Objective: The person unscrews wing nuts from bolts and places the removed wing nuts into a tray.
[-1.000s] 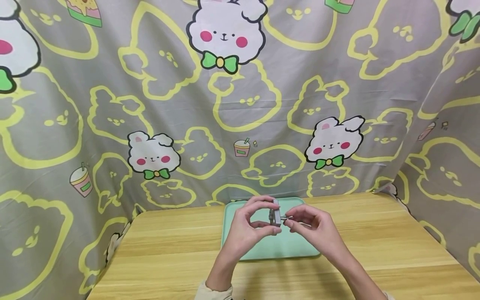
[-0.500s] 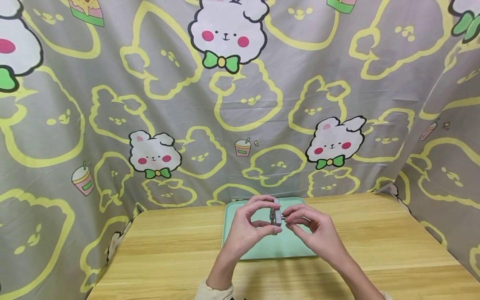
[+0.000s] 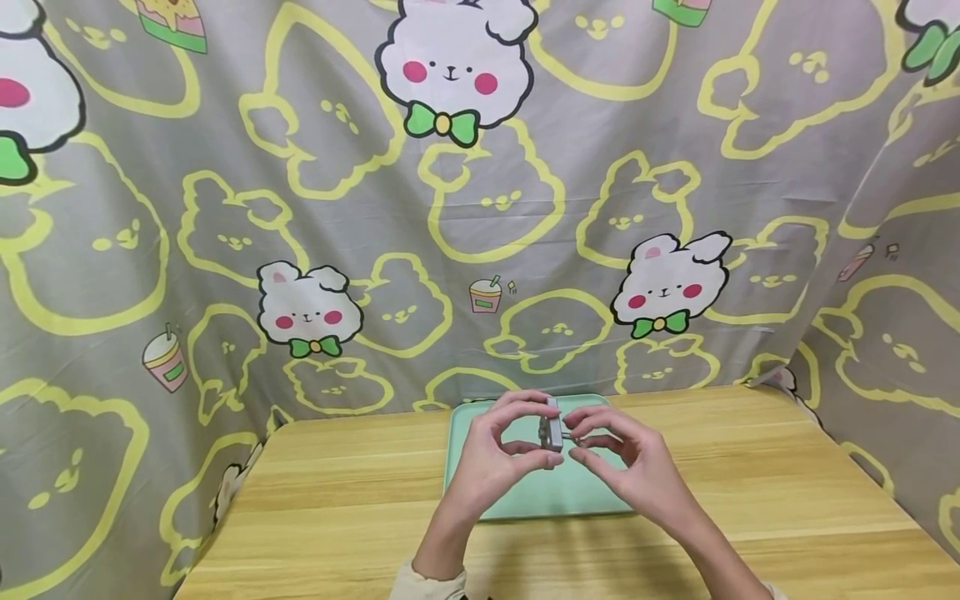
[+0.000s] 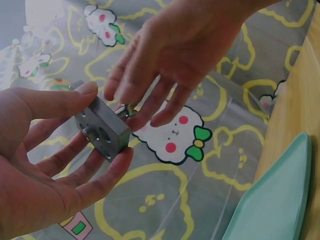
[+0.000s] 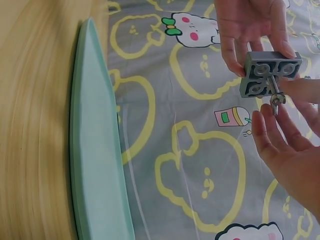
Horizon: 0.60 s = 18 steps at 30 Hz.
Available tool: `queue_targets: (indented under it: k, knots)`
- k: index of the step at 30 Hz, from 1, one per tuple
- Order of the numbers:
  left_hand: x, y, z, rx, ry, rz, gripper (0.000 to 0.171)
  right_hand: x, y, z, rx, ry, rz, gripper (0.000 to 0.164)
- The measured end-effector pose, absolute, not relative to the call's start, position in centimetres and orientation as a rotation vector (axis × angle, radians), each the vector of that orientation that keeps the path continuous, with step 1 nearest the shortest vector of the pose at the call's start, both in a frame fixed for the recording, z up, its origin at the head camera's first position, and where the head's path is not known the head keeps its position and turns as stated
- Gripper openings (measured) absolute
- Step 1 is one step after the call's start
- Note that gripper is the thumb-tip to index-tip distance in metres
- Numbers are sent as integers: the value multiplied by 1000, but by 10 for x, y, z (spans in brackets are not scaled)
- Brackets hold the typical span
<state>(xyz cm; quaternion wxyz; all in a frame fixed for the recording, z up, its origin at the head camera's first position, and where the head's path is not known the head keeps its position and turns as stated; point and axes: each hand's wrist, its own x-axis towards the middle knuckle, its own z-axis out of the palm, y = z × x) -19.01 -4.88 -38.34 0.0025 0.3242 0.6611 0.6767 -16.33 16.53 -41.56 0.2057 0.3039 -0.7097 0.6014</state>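
My left hand point(image 3: 498, 446) grips a small grey block point(image 4: 102, 127) by its edges, thumb on one side and fingers on the other. In the left wrist view the block's face has round holes and a bolt head point(image 4: 90, 133). The threaded bolt shank point(image 5: 273, 84) sticks out of the block's hollow side towards my right hand point(image 3: 630, 454). On it sits a metal wing nut point(image 5: 276, 99), between my right fingers. My right fingers are loosely spread around the nut, with a fingertip right beside it and the thumb apart from it.
Below and behind the hands, a light green tray point(image 3: 555, 496) lies on the wooden table point(image 3: 337, 500). A grey curtain point(image 3: 465, 217) with cartoon rabbits hangs around the table's back and sides. Both hands are held above the tray.
My right fingers have closed in on the wing nut, then spread apart again, so the nut shows between them. My left hand and the block have stayed in place.
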Motion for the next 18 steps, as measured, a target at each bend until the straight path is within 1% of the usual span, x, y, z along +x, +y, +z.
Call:
queue_targets:
  k: [4, 10, 14, 18]
  knots:
    - [-190, -48, -383, 1016, 2076, 2123, 41, -163, 166, -414, 747, -2005, 1744, 19]
    - [-190, -47, -383, 1008, 2074, 2118, 40, -164, 167, -415, 574, -2129, 1884, 24]
    - [-189, -48, -382, 992, 2086, 2098, 40, -165, 167, -417, 528, -2174, 1938, 27]
    - [-189, -48, -382, 982, 2100, 2081, 41, -165, 167, -417, 506, -2173, 1932, 26]
